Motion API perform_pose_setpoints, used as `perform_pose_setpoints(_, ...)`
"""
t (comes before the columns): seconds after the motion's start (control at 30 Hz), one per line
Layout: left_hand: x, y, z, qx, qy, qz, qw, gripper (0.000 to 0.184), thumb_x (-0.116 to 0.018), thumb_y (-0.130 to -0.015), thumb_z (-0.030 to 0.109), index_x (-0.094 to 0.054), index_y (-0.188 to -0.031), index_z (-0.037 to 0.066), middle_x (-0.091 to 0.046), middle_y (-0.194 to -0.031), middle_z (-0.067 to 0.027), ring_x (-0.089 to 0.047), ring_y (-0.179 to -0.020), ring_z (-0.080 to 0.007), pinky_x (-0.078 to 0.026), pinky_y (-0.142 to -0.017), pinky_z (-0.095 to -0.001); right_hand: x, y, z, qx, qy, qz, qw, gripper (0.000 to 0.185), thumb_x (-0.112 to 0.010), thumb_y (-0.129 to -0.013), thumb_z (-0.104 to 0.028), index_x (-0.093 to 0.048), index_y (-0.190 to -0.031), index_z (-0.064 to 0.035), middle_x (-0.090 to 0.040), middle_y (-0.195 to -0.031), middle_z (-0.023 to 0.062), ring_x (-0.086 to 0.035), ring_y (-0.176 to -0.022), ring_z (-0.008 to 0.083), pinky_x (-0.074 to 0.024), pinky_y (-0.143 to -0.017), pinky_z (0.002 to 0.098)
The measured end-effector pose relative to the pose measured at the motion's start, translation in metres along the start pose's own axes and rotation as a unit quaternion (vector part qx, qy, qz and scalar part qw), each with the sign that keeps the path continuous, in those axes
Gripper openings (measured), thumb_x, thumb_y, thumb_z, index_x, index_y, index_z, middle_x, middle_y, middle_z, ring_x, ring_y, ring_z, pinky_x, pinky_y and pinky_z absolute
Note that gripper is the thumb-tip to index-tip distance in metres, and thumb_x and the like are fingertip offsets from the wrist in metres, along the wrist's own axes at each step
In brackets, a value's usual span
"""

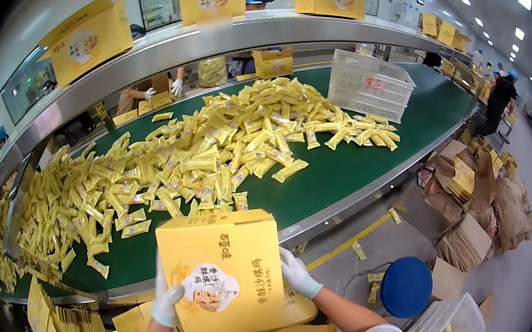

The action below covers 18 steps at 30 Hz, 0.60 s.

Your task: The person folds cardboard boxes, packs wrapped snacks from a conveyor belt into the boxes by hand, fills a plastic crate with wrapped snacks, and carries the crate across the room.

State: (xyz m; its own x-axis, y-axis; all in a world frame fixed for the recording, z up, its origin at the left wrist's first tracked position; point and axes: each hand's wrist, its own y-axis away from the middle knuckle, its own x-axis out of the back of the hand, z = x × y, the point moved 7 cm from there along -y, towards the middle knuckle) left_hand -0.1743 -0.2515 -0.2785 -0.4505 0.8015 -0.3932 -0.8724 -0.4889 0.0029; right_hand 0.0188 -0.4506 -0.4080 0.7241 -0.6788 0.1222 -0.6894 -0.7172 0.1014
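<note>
Yellow card makes up the box (227,276), clamped between your left hand (166,300) and right hand (297,273), just this side of the green belt (319,188). Its sides are folded up; I can't tell what's inside. Lots of packets (214,160) lie loose on the belt.

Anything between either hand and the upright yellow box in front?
Nothing visible. The gloved left hand is on the yellow box at its left edge, thumb on the front; the gloved right hand is at its right edge.
</note>
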Motion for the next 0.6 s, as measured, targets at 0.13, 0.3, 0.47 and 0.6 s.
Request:
perform_pose_setpoints(0.13,0.022,0.018,-0.097,0.101,0.255,-0.011,0.962,0.071,-0.057,-0.092,0.043,-0.035,-0.150,0.008,-0.053,-0.140,-0.0163,-0.057,-0.122,-0.0324,-0.048,-0.104,-0.0454,0.005,0.013,-0.040,0.112,0.075,0.041,0.990,0.070,-0.050,-0.100,-0.035,-0.023,-0.152,0.0038,-0.053,-0.137,0.0284,-0.053,-0.128,0.0356,-0.0393,-0.108,0.0362)
perform_pose_setpoints(0.3,0.030,0.051,-0.167,0.147,0.226,0.079,0.960,0.061,-0.036,-0.102,0.053,-0.043,-0.145,0.011,-0.059,-0.133,-0.0111,-0.059,-0.118,-0.0278,-0.049,-0.101,-0.0437,0.009,0.043,-0.100,0.022,0.298,-0.083,0.951,0.085,-0.049,-0.092,-0.028,-0.002,-0.154,0.0051,-0.068,-0.083,0.0295,-0.065,-0.082,0.0476,-0.0460,-0.093,0.0508)
perform_pose_setpoints(0.47,0.098,0.052,-0.248,0.178,-0.072,0.036,0.981,0.056,-0.032,-0.104,0.053,-0.056,-0.136,0.014,-0.067,-0.121,-0.0125,-0.065,-0.108,-0.0276,-0.052,-0.093,-0.0384,-0.036,0.041,-0.120,0.099,0.400,-0.074,0.908,0.086,-0.050,-0.091,-0.029,-0.003,-0.154,0.0059,-0.067,-0.083,0.0257,-0.063,-0.061,0.0428,-0.0536,-0.070,0.0523)
perform_pose_setpoints(0.6,0.085,0.038,-0.132,0.280,-0.698,0.027,0.658,0.049,-0.057,-0.091,0.047,-0.064,-0.119,0.008,-0.071,-0.104,-0.0158,-0.067,-0.098,-0.0349,-0.053,-0.085,-0.0411,-0.085,0.054,-0.123,0.068,0.450,-0.123,0.882,0.089,-0.057,-0.087,-0.031,-0.010,-0.153,0.0071,-0.066,-0.081,0.0261,-0.065,-0.065,0.0420,-0.0540,-0.067,0.0507)
